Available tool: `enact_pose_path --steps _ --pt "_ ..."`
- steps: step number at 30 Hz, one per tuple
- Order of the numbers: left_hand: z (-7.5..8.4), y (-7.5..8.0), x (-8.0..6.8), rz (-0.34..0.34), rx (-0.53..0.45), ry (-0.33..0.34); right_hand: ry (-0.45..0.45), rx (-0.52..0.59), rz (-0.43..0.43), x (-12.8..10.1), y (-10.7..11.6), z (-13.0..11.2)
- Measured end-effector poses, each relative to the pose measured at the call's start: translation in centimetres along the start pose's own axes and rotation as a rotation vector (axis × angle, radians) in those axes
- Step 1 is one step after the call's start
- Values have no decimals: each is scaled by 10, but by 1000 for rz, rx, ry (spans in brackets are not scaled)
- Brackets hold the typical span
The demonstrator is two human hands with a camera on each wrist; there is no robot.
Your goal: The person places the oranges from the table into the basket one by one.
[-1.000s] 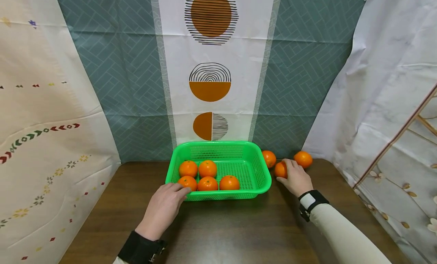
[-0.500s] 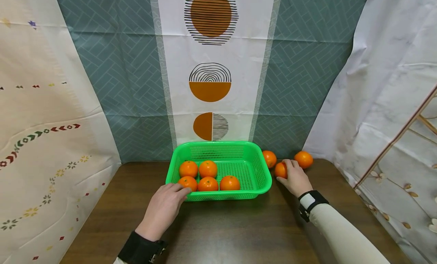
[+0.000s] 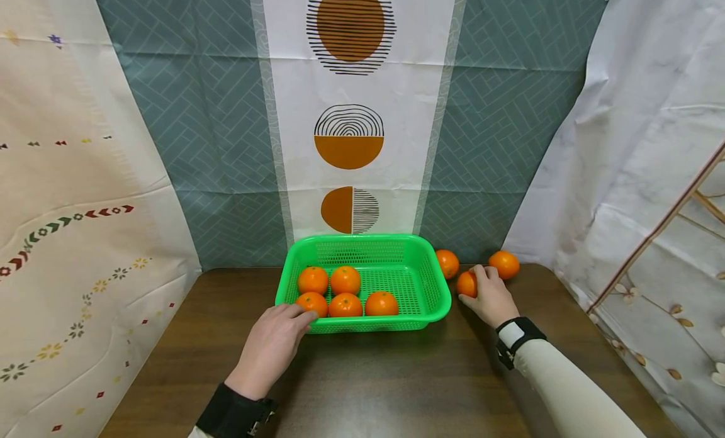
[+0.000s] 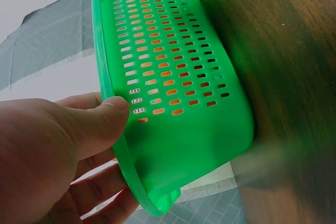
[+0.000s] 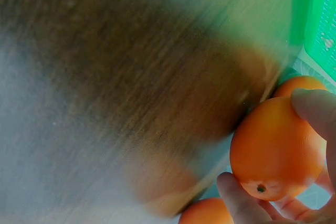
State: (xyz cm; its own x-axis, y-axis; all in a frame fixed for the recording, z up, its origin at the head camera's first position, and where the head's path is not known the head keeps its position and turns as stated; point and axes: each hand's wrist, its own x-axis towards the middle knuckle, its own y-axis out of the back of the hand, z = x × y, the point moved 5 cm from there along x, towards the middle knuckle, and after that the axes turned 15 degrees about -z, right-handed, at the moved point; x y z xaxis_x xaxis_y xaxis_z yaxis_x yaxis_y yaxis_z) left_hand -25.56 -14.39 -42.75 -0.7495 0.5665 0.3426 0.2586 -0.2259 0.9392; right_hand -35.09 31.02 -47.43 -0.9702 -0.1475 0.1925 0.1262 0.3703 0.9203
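A green plastic basket [image 3: 362, 325] with perforated sides stands at the far side of the table. Several oranges [image 3: 345, 304] sit in its left and front part. My left hand [image 3: 274, 343] pinches the basket's front left rim; in the left wrist view the thumb [image 4: 107, 119] lies on the outer side and the fingers reach behind the rim. To the right of the basket, my right hand [image 3: 491, 296] grips an orange [image 5: 278, 150] between thumb and fingers, its stem end showing in the right wrist view. That orange is low at the tabletop.
One loose orange [image 3: 447, 263] lies beside the basket's right wall, and another orange [image 3: 504, 264] is behind the right hand. A brown wooden table [image 3: 362, 381] carries everything. Patterned cloths [image 3: 226, 142] hang upright behind and at both sides.
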Motion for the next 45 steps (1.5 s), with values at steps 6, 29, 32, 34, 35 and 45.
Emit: enact_pose_path --steps 6,29,32,34,35,45 --pt "1 0 0 3 3 -3 -5 1 -2 -2 1 0" --pt "0 1 0 -6 -15 -3 19 -21 28 -18 21 -12" --pt "0 0 0 -9 -12 -1 19 -21 26 -18 23 -13" --pt "0 0 0 -10 -7 -1 18 -21 22 -19 24 -14" --pt "0 0 0 -11 -4 -1 17 -21 21 -19 24 -14" --pt "0 0 0 3 -3 -9 66 -26 37 -24 30 -27"
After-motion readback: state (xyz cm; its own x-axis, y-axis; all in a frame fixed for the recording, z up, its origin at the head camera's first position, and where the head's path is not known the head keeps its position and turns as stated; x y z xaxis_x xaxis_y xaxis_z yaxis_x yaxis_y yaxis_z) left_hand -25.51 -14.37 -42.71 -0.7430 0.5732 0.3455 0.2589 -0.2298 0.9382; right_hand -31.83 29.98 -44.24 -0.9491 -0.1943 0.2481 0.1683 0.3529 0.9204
